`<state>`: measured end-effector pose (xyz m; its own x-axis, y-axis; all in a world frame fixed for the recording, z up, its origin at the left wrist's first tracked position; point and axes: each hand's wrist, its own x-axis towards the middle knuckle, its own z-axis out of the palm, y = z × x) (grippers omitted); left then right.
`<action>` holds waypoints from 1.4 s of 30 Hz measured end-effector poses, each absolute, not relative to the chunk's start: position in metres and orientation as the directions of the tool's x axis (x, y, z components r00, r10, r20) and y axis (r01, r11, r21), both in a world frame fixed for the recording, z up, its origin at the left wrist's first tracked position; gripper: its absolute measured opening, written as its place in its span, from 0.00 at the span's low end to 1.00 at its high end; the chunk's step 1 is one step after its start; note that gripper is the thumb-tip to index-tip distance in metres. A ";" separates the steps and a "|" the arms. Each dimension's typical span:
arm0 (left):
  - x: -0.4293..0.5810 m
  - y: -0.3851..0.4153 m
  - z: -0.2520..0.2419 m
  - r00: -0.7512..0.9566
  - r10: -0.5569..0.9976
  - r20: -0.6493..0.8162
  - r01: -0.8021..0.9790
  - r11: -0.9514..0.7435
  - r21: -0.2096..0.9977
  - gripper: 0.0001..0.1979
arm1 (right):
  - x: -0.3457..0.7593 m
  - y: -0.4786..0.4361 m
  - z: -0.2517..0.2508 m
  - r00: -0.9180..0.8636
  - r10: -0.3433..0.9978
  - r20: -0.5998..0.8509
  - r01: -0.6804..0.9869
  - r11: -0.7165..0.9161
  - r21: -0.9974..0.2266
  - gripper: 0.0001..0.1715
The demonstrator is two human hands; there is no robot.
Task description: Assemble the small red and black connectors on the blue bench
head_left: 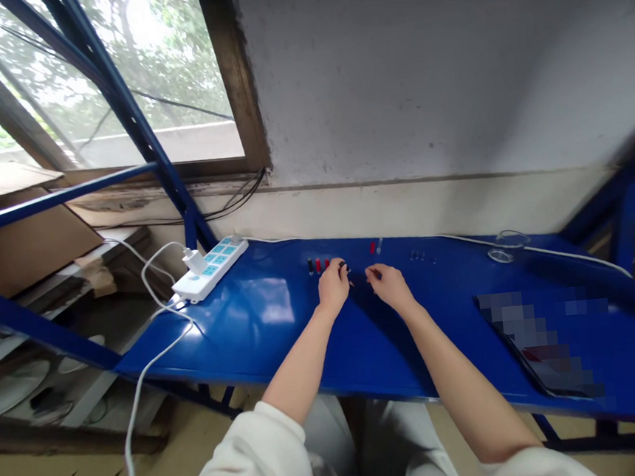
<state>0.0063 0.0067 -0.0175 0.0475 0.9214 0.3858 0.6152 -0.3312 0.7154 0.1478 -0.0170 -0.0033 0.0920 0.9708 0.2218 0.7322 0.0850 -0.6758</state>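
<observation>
Over the middle of the blue table (249, 340), my left hand (333, 288) is closed, its fingers pinching a small black piece (342, 264). A hand's width to the right, my right hand (391, 286) is closed with thumb and fingertips together; whatever it may hold is too small to make out. Beside my left fingers stand a small black cylinder (309, 266) and two small red cylinders (318, 265), in a short row. Beyond the gap between my hands are another red piece (372, 247) and a thin clear piece (380, 245).
A white power strip (212, 269) with a plugged-in cord lies at the left. Several tiny clear parts (422, 257) and a round clear dish (500, 256) are toward the back right. A flat dark device (516, 346), partly blurred out, lies at right. A wall rises behind.
</observation>
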 end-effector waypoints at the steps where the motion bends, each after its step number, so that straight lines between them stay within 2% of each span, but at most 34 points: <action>1: 0.007 0.007 -0.019 0.056 0.925 0.376 0.518 -0.349 0.781 0.10 | 0.147 -0.016 -0.004 0.112 0.970 0.217 0.705 0.076 -0.705 0.13; 3: 0.009 0.008 -0.020 0.093 0.938 0.335 0.308 -0.347 0.886 0.10 | 0.146 -0.015 -0.007 0.152 0.969 0.194 0.640 0.053 -0.767 0.17; 5: 0.011 0.007 -0.022 0.141 0.944 0.297 0.139 -0.316 0.939 0.11 | 0.146 -0.014 -0.009 0.187 0.966 0.181 0.581 0.040 -0.813 0.22; 10: 0.012 0.002 -0.021 0.234 0.931 0.281 -0.044 -0.278 0.959 0.12 | 0.146 -0.012 -0.012 0.138 0.958 0.252 0.505 0.151 -0.850 0.32; 15: 0.010 -0.002 -0.019 0.237 0.931 0.279 -0.071 -0.270 0.960 0.12 | 0.142 -0.014 -0.010 0.114 0.947 0.299 0.465 0.215 -0.859 0.31; 22: 0.010 -0.005 -0.015 0.211 0.932 0.296 -0.108 -0.278 0.954 0.13 | 0.139 -0.023 -0.002 0.125 0.892 0.434 0.603 0.279 -0.747 0.27; 27: 0.007 -0.008 -0.010 0.217 0.942 0.256 -0.099 -0.240 0.966 0.14 | 0.138 -0.025 -0.002 0.088 0.849 0.521 0.623 0.361 -0.694 0.25; 33: 0.006 -0.008 -0.007 0.140 0.968 0.208 -0.101 -0.195 0.976 0.18 | 0.140 -0.023 -0.003 0.039 0.844 0.535 0.611 0.403 -0.681 0.20; 42: 0.005 -0.009 -0.003 0.050 0.981 0.185 -0.117 -0.178 0.977 0.19 | 0.142 -0.019 -0.007 0.020 0.847 0.532 0.540 0.439 -0.718 0.16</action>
